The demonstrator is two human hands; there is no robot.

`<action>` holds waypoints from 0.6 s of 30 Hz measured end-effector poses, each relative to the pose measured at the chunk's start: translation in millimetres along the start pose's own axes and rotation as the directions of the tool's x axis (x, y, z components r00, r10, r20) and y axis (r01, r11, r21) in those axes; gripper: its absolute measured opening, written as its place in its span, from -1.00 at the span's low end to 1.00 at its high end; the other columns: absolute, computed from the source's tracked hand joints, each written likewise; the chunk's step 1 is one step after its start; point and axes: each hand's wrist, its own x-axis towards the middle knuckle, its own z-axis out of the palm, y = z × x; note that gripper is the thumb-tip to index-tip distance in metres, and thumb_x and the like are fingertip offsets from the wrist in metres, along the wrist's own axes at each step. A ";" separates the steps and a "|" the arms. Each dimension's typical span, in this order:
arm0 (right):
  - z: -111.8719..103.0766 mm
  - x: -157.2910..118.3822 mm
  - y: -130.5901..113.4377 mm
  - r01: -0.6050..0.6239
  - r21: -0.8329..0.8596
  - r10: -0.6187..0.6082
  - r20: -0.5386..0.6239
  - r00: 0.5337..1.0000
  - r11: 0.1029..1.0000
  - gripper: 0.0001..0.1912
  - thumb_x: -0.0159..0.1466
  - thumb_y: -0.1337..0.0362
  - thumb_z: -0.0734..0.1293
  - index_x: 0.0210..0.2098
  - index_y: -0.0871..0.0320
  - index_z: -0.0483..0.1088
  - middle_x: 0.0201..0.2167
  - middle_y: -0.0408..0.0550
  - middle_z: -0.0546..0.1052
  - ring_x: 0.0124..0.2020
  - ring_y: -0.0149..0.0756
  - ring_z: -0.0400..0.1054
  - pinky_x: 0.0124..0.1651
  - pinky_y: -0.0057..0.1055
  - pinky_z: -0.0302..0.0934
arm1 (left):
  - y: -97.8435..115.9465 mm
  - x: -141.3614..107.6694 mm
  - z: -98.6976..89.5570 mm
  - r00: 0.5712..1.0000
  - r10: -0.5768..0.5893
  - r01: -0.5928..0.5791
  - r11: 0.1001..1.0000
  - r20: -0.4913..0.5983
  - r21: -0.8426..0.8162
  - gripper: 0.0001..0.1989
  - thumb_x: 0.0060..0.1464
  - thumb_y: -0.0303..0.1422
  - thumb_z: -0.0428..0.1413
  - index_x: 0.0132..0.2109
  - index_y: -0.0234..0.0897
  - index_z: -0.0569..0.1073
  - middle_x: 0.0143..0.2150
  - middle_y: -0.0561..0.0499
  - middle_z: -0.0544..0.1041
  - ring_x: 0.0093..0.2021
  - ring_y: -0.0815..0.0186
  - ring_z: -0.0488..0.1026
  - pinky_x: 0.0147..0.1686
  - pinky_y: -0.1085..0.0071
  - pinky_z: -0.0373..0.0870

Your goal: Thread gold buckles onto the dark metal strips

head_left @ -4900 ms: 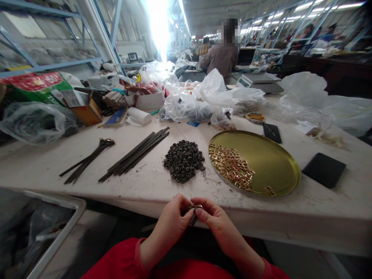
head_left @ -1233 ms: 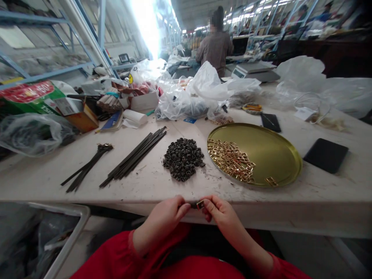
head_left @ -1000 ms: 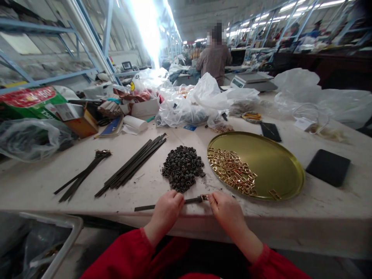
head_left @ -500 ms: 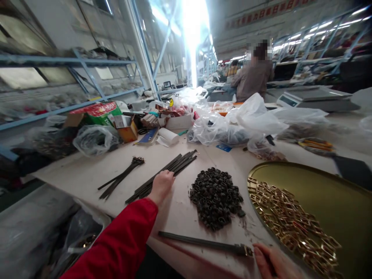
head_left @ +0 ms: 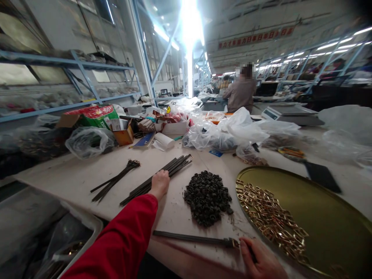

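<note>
My left hand [head_left: 159,185], in a red sleeve, is closed at the near side of a bundle of long dark straps [head_left: 177,164]; its fingertips are hidden from me. One dark strap with a metal buckle [head_left: 192,237] lies along the front of the table, its buckle end beside my right hand [head_left: 261,257]. That hand has curled fingers, the tips close to the buckle; a dark spot shows between them, too unclear to name. Between the hands is a heap of small black loops [head_left: 207,199]. Gold rectangular buckles [head_left: 270,217] lie in a large gold tray [head_left: 322,209].
A few straps with buckles [head_left: 116,180] lie at the left. Plastic bags [head_left: 226,130], boxes and a paper roll [head_left: 163,142] crowd the back. A scale [head_left: 290,114] stands at the back right. Below the table's left edge is a bin [head_left: 94,228]. A person [head_left: 241,93] stands farther off.
The view has tilted up and shifted slightly, so the table things appear farther left. Both hands keep nearly the same places beside the straps and the buckle end.
</note>
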 end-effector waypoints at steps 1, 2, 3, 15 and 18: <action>-0.2 -1.4 -4.1 -0.036 -0.001 0.036 -0.016 0.999 0.999 -0.70 0.25 0.09 0.14 -0.36 0.10 0.42 -0.43 -0.05 0.55 -0.40 -0.22 0.45 -0.33 -0.40 0.31 | 0.6 -1.4 -3.3 1.000 0.000 0.000 1.000 -0.006 -0.011 -0.87 0.10 -0.39 -0.03 -0.24 -0.36 0.36 -0.22 -0.17 0.42 -0.18 0.17 0.38 -0.21 0.32 0.27; -0.1 -2.8 -7.8 -0.074 0.002 0.074 -0.026 0.997 0.997 -0.69 0.25 0.08 0.14 -0.37 0.10 0.42 -0.43 -0.05 0.54 -0.40 -0.21 0.44 -0.32 -0.38 0.30 | 1.2 -3.4 -7.5 1.000 0.003 -0.004 1.000 -0.013 -0.025 -0.86 0.11 -0.39 -0.04 -0.24 -0.36 0.35 -0.22 -0.17 0.42 -0.17 0.18 0.38 -0.20 0.32 0.27; -0.2 -3.8 -10.8 -0.112 0.012 0.112 -0.027 0.993 0.994 -0.68 0.24 0.07 0.13 -0.38 0.09 0.42 -0.42 -0.05 0.54 -0.39 -0.20 0.43 -0.31 -0.36 0.29 | 2.0 -6.3 -12.6 1.000 0.010 -0.011 0.999 -0.020 -0.041 -0.85 0.12 -0.38 -0.06 -0.23 -0.35 0.35 -0.21 -0.17 0.42 -0.17 0.18 0.39 -0.19 0.32 0.27; -42.2 31.8 -50.9 -0.370 0.661 0.354 0.165 0.921 0.653 -0.60 0.17 -0.06 0.21 -0.27 0.16 0.31 -0.62 -0.20 0.32 -0.64 -0.42 0.15 -0.60 -0.50 0.06 | 53.4 -156.7 -86.6 0.728 0.522 -0.028 0.670 0.444 -0.742 -0.85 0.04 -0.40 -0.09 -0.30 -0.27 0.36 -0.45 0.09 0.43 -0.46 0.40 0.35 -0.46 0.53 0.24; -39.3 34.0 -69.3 -0.379 0.599 0.208 0.336 0.919 0.706 -0.62 0.18 -0.04 0.20 -0.51 0.15 0.29 -0.69 -0.24 0.24 -0.65 -0.45 0.11 -0.60 -0.51 0.00 | 73.3 -175.0 -84.7 0.601 0.557 0.296 0.511 0.573 -0.807 -0.81 0.05 -0.34 -0.11 -0.26 -0.30 0.34 -0.51 0.13 0.36 -0.59 0.47 0.24 -0.61 0.57 0.15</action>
